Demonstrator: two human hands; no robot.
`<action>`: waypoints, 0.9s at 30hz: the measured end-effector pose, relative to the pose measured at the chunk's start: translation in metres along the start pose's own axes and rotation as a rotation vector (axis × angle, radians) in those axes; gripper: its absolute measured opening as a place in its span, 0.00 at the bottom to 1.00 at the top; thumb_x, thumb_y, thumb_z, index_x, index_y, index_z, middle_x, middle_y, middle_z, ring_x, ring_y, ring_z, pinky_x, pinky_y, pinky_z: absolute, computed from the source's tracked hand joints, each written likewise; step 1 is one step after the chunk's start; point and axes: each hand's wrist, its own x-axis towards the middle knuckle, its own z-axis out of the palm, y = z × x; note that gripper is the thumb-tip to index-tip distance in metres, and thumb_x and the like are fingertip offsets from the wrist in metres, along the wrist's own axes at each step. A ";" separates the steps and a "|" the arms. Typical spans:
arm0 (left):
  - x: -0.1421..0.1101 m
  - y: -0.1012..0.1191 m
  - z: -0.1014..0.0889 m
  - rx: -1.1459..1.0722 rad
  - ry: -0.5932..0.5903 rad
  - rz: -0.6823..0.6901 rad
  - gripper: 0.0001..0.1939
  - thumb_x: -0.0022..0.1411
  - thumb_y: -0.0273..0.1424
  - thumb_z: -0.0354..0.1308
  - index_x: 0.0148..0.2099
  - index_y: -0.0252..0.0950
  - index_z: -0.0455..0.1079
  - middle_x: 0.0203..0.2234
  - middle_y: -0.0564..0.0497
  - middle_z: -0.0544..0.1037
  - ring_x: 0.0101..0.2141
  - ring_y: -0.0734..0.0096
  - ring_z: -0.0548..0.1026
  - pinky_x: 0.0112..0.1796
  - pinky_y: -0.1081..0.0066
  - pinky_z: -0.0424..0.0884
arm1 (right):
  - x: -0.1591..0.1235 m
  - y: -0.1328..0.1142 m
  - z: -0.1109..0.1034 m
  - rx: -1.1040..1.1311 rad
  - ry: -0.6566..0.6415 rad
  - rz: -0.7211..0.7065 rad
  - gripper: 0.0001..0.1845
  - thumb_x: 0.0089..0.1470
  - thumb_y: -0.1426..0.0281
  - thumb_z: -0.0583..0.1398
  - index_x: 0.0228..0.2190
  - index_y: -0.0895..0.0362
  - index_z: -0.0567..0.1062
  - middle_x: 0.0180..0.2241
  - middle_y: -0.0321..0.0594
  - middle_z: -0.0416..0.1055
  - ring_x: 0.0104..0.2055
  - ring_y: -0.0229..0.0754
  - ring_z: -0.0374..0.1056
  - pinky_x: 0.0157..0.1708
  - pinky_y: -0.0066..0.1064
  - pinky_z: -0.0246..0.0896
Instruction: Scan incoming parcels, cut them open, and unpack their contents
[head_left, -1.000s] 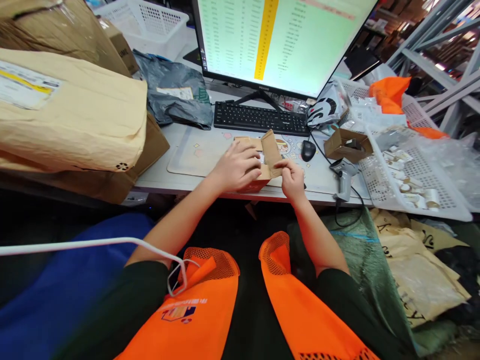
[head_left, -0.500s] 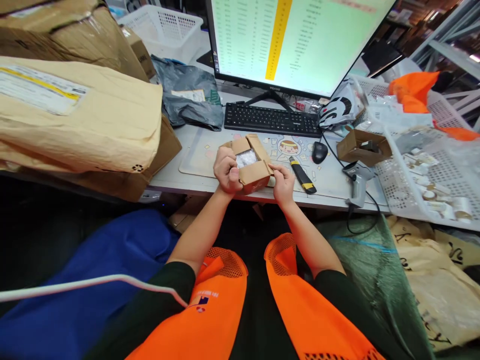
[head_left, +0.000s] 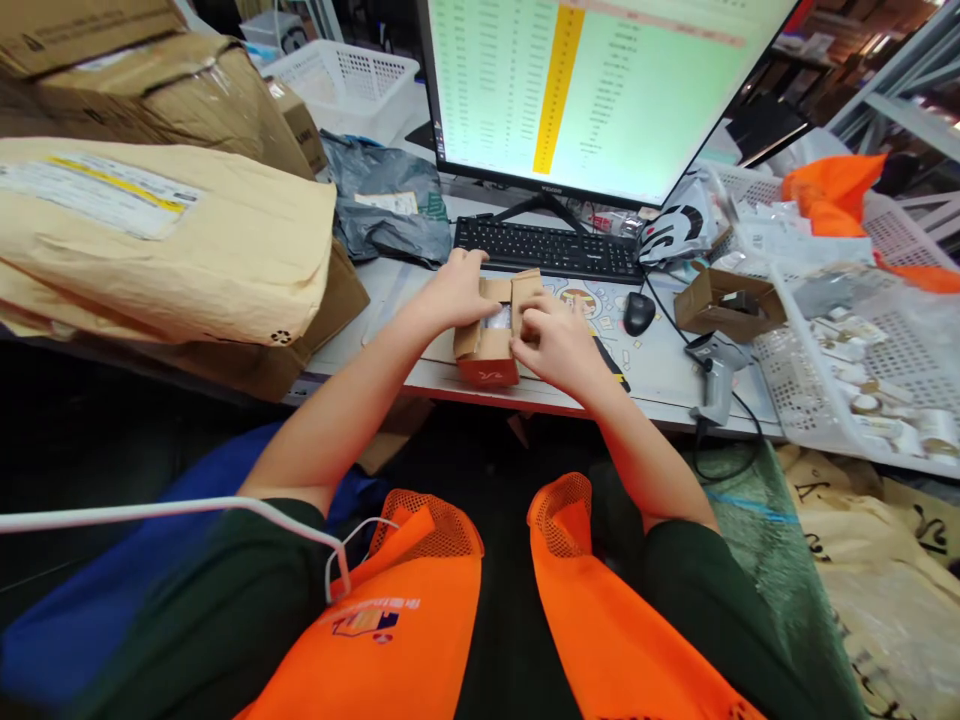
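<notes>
A small cardboard box (head_left: 486, 345) stands upright near the desk's front edge with its top flaps raised. Clear plastic wrapping (head_left: 497, 317) shows inside it; what that covers is hidden. My left hand (head_left: 456, 290) grips the box at its far left corner, thumb by the opening and fingers toward the keyboard. On the other side, my right hand (head_left: 556, 338) has its fingers bent over the right flap. A black and yellow utility knife (head_left: 615, 367) lies just right of that hand, partly covered by it.
A keyboard (head_left: 547, 248) and monitor (head_left: 615, 90) stand behind the box. To the right are a mouse (head_left: 639, 313), an open carton (head_left: 731, 305), a barcode scanner (head_left: 716, 378) and a white basket (head_left: 806, 395). Large parcels (head_left: 165, 240) crowd the left, beside a grey plastic bag (head_left: 390, 205).
The box has come down onto the desk and turned so its printed front faces me. My left hand has shifted to its far left corner, my right hand up onto the right flap.
</notes>
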 end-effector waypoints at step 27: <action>-0.043 -0.049 -0.017 -1.091 -0.278 -0.265 0.35 0.47 0.35 0.74 0.58 0.38 0.74 0.53 0.39 0.80 0.51 0.51 0.80 0.48 0.58 0.81 | 0.013 0.061 0.042 0.498 -0.045 -0.224 0.17 0.65 0.56 0.62 0.29 0.53 0.70 0.54 0.50 0.75 0.70 0.59 0.60 0.69 0.59 0.57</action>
